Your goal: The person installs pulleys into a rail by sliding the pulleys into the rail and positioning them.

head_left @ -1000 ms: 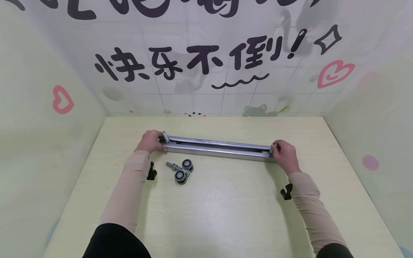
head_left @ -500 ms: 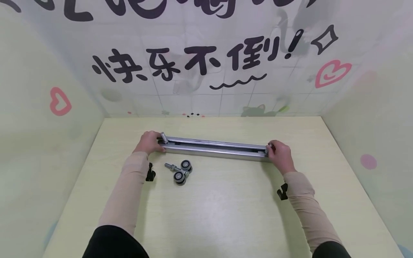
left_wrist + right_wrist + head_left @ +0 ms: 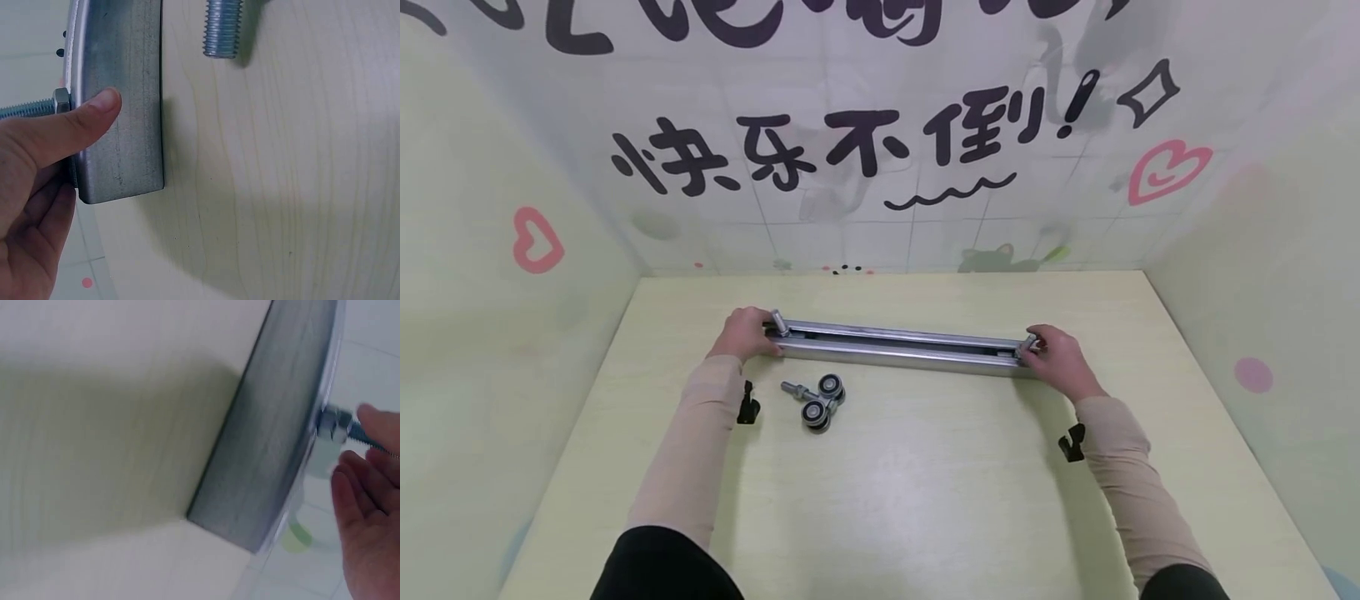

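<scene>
The left hand (image 3: 745,333) gripped the left end of a metal rail (image 3: 902,352), its thumb (image 3: 81,128) flat on the near side wall, just beside the nut of an upright left bolt (image 3: 779,322). The right hand (image 3: 1062,362) had thumb and curled fingers about the right bolt (image 3: 1028,343), above its nut; how firmly they pressed could not be told. The rail stretched between the hands along the far part of the pale table (image 3: 895,483), slot upward, its right end slightly nearer the person. A loose two-wheeled roller (image 3: 824,402) lay on the table near the rail's left end, apart from it, its threaded stud pointing left.
</scene>
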`<state>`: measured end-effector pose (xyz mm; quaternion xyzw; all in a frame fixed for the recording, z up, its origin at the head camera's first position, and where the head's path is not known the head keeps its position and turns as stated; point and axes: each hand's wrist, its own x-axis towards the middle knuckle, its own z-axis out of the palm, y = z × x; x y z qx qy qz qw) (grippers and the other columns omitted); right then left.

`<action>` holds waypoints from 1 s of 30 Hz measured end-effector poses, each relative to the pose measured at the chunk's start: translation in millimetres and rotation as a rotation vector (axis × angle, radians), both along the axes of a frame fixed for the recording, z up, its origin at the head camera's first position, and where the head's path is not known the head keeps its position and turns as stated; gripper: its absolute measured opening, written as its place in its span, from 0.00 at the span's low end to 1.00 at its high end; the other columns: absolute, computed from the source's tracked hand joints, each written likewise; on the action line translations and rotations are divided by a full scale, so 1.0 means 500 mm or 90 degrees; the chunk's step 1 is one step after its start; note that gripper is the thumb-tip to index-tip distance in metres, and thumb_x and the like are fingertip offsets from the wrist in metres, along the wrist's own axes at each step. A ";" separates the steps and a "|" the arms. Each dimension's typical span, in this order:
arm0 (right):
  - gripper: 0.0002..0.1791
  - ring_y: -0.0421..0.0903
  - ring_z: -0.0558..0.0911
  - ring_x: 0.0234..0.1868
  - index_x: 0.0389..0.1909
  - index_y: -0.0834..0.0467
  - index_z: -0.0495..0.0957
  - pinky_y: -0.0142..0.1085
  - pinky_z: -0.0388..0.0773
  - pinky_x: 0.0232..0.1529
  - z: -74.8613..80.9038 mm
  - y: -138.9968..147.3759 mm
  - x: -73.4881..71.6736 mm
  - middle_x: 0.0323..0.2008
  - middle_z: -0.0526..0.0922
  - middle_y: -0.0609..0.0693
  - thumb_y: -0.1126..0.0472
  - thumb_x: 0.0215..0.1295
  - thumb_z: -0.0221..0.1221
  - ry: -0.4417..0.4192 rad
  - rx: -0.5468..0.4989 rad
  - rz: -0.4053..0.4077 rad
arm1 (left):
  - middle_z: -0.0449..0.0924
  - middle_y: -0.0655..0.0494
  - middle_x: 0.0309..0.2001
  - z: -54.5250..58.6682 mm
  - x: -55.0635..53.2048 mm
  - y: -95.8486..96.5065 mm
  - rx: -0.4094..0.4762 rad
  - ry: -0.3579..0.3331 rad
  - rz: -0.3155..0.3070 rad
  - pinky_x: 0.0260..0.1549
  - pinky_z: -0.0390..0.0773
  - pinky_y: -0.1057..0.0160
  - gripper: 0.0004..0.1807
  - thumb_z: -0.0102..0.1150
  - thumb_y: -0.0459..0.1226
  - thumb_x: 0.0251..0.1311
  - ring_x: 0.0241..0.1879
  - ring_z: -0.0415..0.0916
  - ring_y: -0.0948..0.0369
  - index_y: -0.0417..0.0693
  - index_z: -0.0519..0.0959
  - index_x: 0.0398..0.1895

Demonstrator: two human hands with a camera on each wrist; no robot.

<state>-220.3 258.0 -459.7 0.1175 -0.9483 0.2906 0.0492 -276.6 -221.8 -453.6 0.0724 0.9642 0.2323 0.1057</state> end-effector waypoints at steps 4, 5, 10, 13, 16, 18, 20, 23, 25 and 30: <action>0.32 0.66 0.72 0.48 0.52 0.76 0.66 0.55 0.68 0.51 0.016 0.026 0.000 0.48 0.73 0.72 0.64 0.49 0.64 -0.086 0.066 0.038 | 0.75 0.33 0.49 0.002 0.000 0.006 0.004 0.003 -0.006 0.55 0.64 0.44 0.29 0.73 0.32 0.34 0.49 0.69 0.40 0.31 0.76 0.46; 0.33 0.66 0.71 0.50 0.53 0.76 0.65 0.55 0.66 0.53 0.017 0.031 -0.002 0.49 0.72 0.72 0.64 0.48 0.65 -0.098 0.085 0.050 | 0.75 0.33 0.49 0.004 0.000 0.007 0.004 0.003 -0.007 0.55 0.64 0.44 0.29 0.73 0.32 0.34 0.49 0.69 0.40 0.31 0.76 0.46; 0.33 0.64 0.75 0.46 0.49 0.75 0.69 0.53 0.70 0.51 0.017 0.044 -0.016 0.44 0.76 0.70 0.63 0.44 0.68 -0.123 0.166 0.095 | 0.74 0.33 0.49 0.008 -0.001 0.015 0.006 -0.002 -0.007 0.55 0.63 0.44 0.30 0.73 0.33 0.34 0.49 0.68 0.39 0.32 0.76 0.46; 0.28 0.60 0.77 0.38 0.42 0.73 0.74 0.51 0.72 0.45 0.019 0.047 -0.025 0.37 0.80 0.67 0.63 0.40 0.70 -0.135 0.173 0.083 | 0.74 0.33 0.50 0.009 -0.001 0.018 0.013 -0.006 -0.010 0.56 0.63 0.44 0.29 0.72 0.33 0.35 0.50 0.68 0.39 0.32 0.76 0.46; 0.25 0.57 0.76 0.35 0.37 0.71 0.77 0.50 0.73 0.42 0.023 0.045 -0.032 0.34 0.80 0.64 0.63 0.36 0.71 -0.152 0.162 0.058 | 0.73 0.33 0.50 0.011 -0.001 0.016 0.015 -0.003 -0.010 0.56 0.62 0.43 0.29 0.72 0.33 0.35 0.51 0.67 0.39 0.32 0.76 0.46; 0.25 0.56 0.76 0.36 0.38 0.70 0.78 0.49 0.73 0.42 0.025 0.042 -0.037 0.36 0.80 0.64 0.63 0.35 0.71 -0.163 0.150 0.046 | 0.73 0.33 0.50 0.013 0.000 0.013 0.010 0.000 -0.011 0.56 0.62 0.43 0.29 0.72 0.33 0.35 0.51 0.67 0.39 0.32 0.76 0.45; 0.26 0.56 0.75 0.37 0.39 0.69 0.78 0.48 0.73 0.42 0.024 0.038 -0.040 0.37 0.80 0.64 0.63 0.35 0.71 -0.170 0.147 0.037 | 0.73 0.33 0.50 0.013 0.000 0.009 0.002 0.001 -0.012 0.55 0.63 0.43 0.29 0.72 0.33 0.36 0.50 0.68 0.39 0.31 0.76 0.45; 0.25 0.55 0.76 0.37 0.38 0.67 0.79 0.47 0.73 0.42 0.020 0.034 -0.043 0.38 0.81 0.64 0.63 0.33 0.71 -0.170 0.144 0.032 | 0.74 0.32 0.49 0.013 -0.002 0.005 -0.003 0.001 -0.019 0.55 0.64 0.43 0.28 0.72 0.33 0.36 0.49 0.68 0.39 0.31 0.76 0.45; 0.25 0.55 0.76 0.37 0.37 0.65 0.80 0.47 0.73 0.42 0.015 0.032 -0.044 0.38 0.81 0.63 0.63 0.32 0.72 -0.168 0.140 0.025 | 0.74 0.32 0.48 0.012 -0.002 0.003 -0.002 -0.003 -0.026 0.54 0.64 0.43 0.28 0.72 0.33 0.35 0.48 0.69 0.39 0.31 0.76 0.44; 0.23 0.53 0.76 0.35 0.35 0.61 0.82 0.46 0.73 0.41 0.002 0.031 -0.045 0.35 0.82 0.60 0.62 0.29 0.73 -0.171 0.130 0.020 | 0.75 0.34 0.44 0.011 -0.003 0.001 0.000 -0.021 -0.046 0.49 0.68 0.45 0.27 0.72 0.33 0.36 0.43 0.70 0.43 0.32 0.75 0.43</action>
